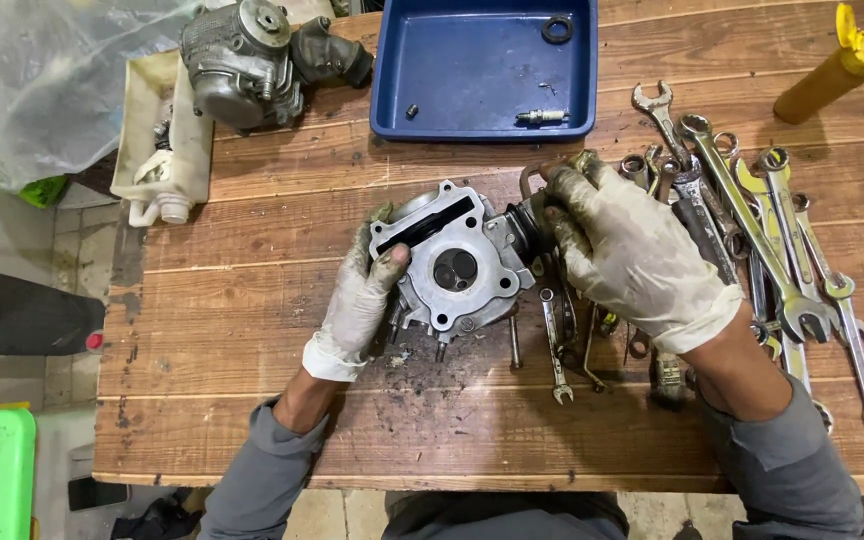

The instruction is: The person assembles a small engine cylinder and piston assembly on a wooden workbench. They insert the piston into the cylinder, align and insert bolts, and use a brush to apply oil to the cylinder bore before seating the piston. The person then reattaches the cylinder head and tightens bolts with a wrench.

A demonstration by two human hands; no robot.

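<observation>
A person in dirty white gloves works on a grey metal engine part (457, 265) lying near the middle of a wooden tabletop (252, 400). The left hand (360, 295) clasps the engine part's left edge, thumb pressed on its flat top face, the grip closed on the metal. The right hand (624, 250) wraps around the black rubber fitting (524, 225) at the engine part's right side, fingers curled tight about it. Just right of the engine part lies a heap of spanners (772, 250), with a few smaller ones (555, 345) below it. Behind the engine part sits a blue tray (482, 70) holding a spark plug (540, 116) and a black ring (556, 29). Behind and left of the engine part rests a second grey engine piece (247, 60). A yellow bottle (837, 70) lies far to its right.
</observation>
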